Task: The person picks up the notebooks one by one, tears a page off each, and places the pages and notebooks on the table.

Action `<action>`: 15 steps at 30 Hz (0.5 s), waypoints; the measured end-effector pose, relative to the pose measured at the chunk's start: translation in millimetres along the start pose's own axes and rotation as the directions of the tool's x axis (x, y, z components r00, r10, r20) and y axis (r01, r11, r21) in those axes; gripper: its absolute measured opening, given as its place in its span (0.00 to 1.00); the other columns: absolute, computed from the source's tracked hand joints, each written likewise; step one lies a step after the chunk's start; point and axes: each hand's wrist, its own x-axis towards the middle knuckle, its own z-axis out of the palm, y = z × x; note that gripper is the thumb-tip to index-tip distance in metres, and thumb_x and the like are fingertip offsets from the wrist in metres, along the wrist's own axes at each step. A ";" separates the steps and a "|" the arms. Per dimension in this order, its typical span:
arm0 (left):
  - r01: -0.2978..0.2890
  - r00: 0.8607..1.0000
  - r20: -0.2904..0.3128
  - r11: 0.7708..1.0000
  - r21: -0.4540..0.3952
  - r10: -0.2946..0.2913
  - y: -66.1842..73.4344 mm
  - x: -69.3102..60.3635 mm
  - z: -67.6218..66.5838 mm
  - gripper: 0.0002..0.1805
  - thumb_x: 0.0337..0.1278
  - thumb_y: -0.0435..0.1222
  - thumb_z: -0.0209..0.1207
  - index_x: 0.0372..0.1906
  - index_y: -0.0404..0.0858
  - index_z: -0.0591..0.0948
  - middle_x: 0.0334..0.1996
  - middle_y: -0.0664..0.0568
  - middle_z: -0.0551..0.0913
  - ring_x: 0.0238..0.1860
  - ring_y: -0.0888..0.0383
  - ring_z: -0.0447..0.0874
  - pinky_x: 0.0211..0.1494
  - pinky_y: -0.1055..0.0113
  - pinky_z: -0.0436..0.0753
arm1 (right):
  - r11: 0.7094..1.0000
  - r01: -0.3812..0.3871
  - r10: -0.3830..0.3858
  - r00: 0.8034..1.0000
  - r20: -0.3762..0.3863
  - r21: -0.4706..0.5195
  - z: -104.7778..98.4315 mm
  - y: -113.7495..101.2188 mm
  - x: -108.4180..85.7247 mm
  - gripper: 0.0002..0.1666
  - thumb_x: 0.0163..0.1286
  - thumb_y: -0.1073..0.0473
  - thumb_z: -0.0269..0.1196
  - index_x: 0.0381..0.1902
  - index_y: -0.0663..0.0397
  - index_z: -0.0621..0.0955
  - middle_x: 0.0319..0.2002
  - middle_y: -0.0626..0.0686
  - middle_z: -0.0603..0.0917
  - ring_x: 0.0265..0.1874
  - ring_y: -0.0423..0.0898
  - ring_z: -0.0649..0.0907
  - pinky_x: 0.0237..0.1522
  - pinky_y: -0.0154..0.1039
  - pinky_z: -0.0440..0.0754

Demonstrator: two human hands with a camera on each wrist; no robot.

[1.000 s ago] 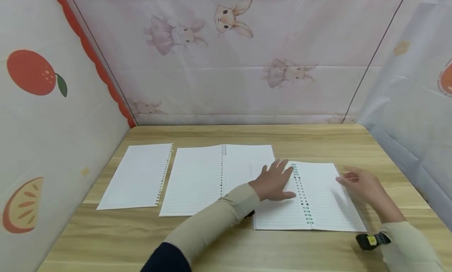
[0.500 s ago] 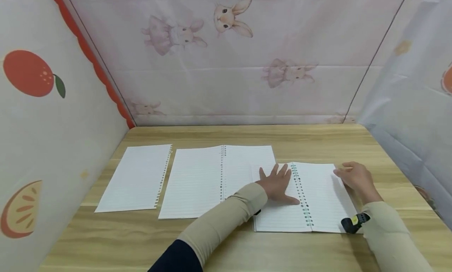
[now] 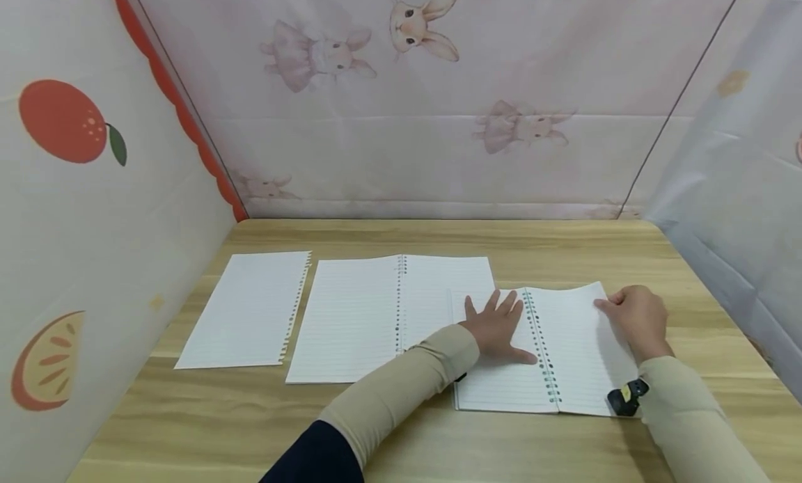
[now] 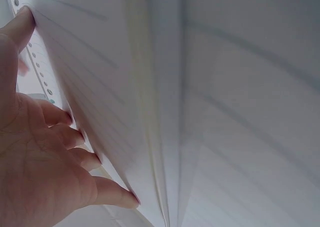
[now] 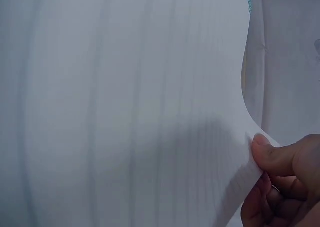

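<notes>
A spiral notebook with lined pages (image 3: pixel 579 351) lies open on the right of the table. My left hand (image 3: pixel 495 330) presses on its left page with the fingers spread, the thumb pointing toward the binding. In the left wrist view the fingertips of the left hand (image 4: pixel 45 152) touch the page. At the far right corner of the right page, my right hand (image 3: pixel 639 319) pinches the sheet. In the right wrist view the page (image 5: pixel 165 112) bends upward where the thumb and fingers of the right hand (image 5: pixel 290 182) hold its corner.
A second open lined notebook (image 3: pixel 351 316) lies in the middle, its right page partly under the first notebook and the left arm. A loose sheet with a ragged torn edge (image 3: pixel 244 309) lies at the left. Patterned cloth walls (image 3: pixel 376 156) enclose the wooden table (image 3: pixel 250 427).
My right hand has moved left to the page's far corner, which is now pinched and slightly lifted. The left hand has slid a little toward the binding and stays on the page.
</notes>
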 end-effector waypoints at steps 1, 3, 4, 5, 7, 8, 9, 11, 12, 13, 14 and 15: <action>-0.001 1.000 -0.002 1.000 0.001 0.001 0.3 -0.3 -0.2 0.57 0.47 0.73 0.51 0.77 0.51 0.46 0.77 0.59 0.38 0.77 0.53 0.34 0.70 0.37 0.47 | 0.999 0.030 -0.030 0.999 -0.018 -0.010 0.1 -0.2 -0.6 0.15 0.62 0.59 0.66 0.25 0.69 0.82 0.20 0.58 0.81 0.21 0.51 0.75 0.24 0.41 0.65; -0.002 1.000 -0.005 1.000 0.002 0.002 0.6 -1.2 -0.6 0.57 0.47 0.73 0.51 0.77 0.51 0.46 0.77 0.58 0.38 0.77 0.53 0.34 0.70 0.37 0.47 | 0.997 0.069 -0.070 0.997 -0.043 -0.031 0.3 -0.8 -1.2 0.15 0.62 0.60 0.65 0.23 0.69 0.82 0.18 0.58 0.81 0.19 0.51 0.75 0.24 0.41 0.65; -0.003 1.000 -0.006 1.000 0.002 0.003 0.7 -1.3 -0.6 0.57 0.47 0.73 0.50 0.77 0.50 0.46 0.77 0.58 0.38 0.77 0.53 0.34 0.70 0.36 0.47 | 0.996 0.083 -0.085 0.995 -0.052 -0.043 0.4 -1.3 -1.4 0.14 0.62 0.61 0.65 0.23 0.69 0.82 0.18 0.58 0.81 0.19 0.51 0.75 0.24 0.41 0.65; -0.003 1.000 -0.006 1.000 0.003 0.003 0.6 -1.3 -0.4 0.57 0.47 0.73 0.50 0.77 0.50 0.46 0.77 0.58 0.38 0.77 0.53 0.34 0.70 0.36 0.46 | 0.995 0.089 -0.092 0.994 -0.058 -0.055 0.4 -2.1 -1.7 0.14 0.63 0.62 0.64 0.23 0.69 0.82 0.19 0.59 0.81 0.19 0.52 0.76 0.24 0.42 0.65; -0.003 1.000 -0.006 1.000 0.004 0.003 0.0 -0.6 0.3 0.57 0.47 0.73 0.50 0.77 0.50 0.46 0.77 0.58 0.38 0.76 0.53 0.34 0.70 0.36 0.47 | 0.993 0.087 -0.091 0.994 -0.060 -0.077 0.0 -3.5 -2.2 0.13 0.63 0.62 0.64 0.25 0.70 0.82 0.21 0.62 0.81 0.20 0.53 0.76 0.24 0.42 0.65; -0.003 1.000 -0.005 1.000 0.006 0.003 -0.7 0.3 1.5 0.57 0.47 0.73 0.50 0.77 0.51 0.45 0.77 0.58 0.37 0.76 0.53 0.34 0.70 0.36 0.46 | 0.993 0.086 -0.091 0.994 -0.058 -0.082 -0.4 -3.7 -2.6 0.13 0.63 0.63 0.63 0.26 0.71 0.82 0.23 0.63 0.82 0.21 0.53 0.76 0.24 0.43 0.66; -0.002 1.000 -0.003 1.000 0.006 0.002 -1.3 1.2 2.2 0.57 0.47 0.74 0.50 0.77 0.51 0.45 0.77 0.58 0.37 0.76 0.53 0.33 0.70 0.36 0.46 | 0.993 0.084 -0.090 0.994 -0.061 -0.087 -0.5 -4.0 -3.1 0.13 0.64 0.63 0.63 0.28 0.72 0.83 0.24 0.64 0.83 0.21 0.54 0.77 0.24 0.42 0.66; -0.003 1.000 -0.001 1.000 0.006 0.003 -1.8 2.8 3.6 0.57 0.46 0.74 0.50 0.77 0.51 0.45 0.77 0.58 0.37 0.76 0.53 0.33 0.70 0.36 0.46 | 0.992 0.076 -0.083 0.994 -0.075 -0.097 -1.5 -5.2 -4.7 0.13 0.64 0.63 0.64 0.30 0.72 0.84 0.27 0.66 0.84 0.22 0.54 0.77 0.24 0.42 0.66; -0.002 1.000 -0.001 1.000 0.008 0.003 -1.8 2.9 3.5 0.57 0.46 0.74 0.50 0.77 0.51 0.45 0.77 0.58 0.37 0.76 0.53 0.33 0.70 0.36 0.46 | 0.992 0.073 -0.081 0.993 -0.085 -0.099 -2.3 -5.4 -5.2 0.13 0.64 0.62 0.64 0.30 0.72 0.84 0.28 0.67 0.84 0.22 0.54 0.77 0.23 0.41 0.66; -0.002 1.000 0.001 1.000 0.007 0.002 -1.6 2.9 3.3 0.57 0.46 0.74 0.50 0.77 0.51 0.45 0.77 0.58 0.37 0.76 0.53 0.33 0.70 0.36 0.46 | 0.993 0.069 -0.079 0.992 -0.098 -0.099 -3.0 -5.6 -5.7 0.13 0.64 0.62 0.64 0.30 0.72 0.84 0.29 0.67 0.84 0.22 0.54 0.77 0.23 0.41 0.66; 0.000 1.000 0.003 1.000 0.008 0.000 -1.5 3.5 3.2 0.57 0.46 0.74 0.50 0.77 0.51 0.45 0.77 0.58 0.37 0.76 0.53 0.33 0.70 0.36 0.46 | 0.993 0.066 -0.078 0.991 -0.112 -0.101 -3.3 -5.9 -6.4 0.14 0.64 0.61 0.65 0.30 0.71 0.85 0.29 0.67 0.84 0.22 0.54 0.77 0.22 0.40 0.66; 0.002 1.000 0.005 1.000 0.006 -0.002 -1.1 3.9 2.8 0.58 0.46 0.74 0.51 0.77 0.51 0.45 0.77 0.58 0.37 0.76 0.53 0.33 0.70 0.36 0.46 | 0.992 0.064 -0.077 0.989 -0.128 -0.105 -3.5 -6.3 -6.9 0.14 0.63 0.61 0.65 0.29 0.71 0.85 0.28 0.67 0.84 0.22 0.53 0.77 0.22 0.40 0.66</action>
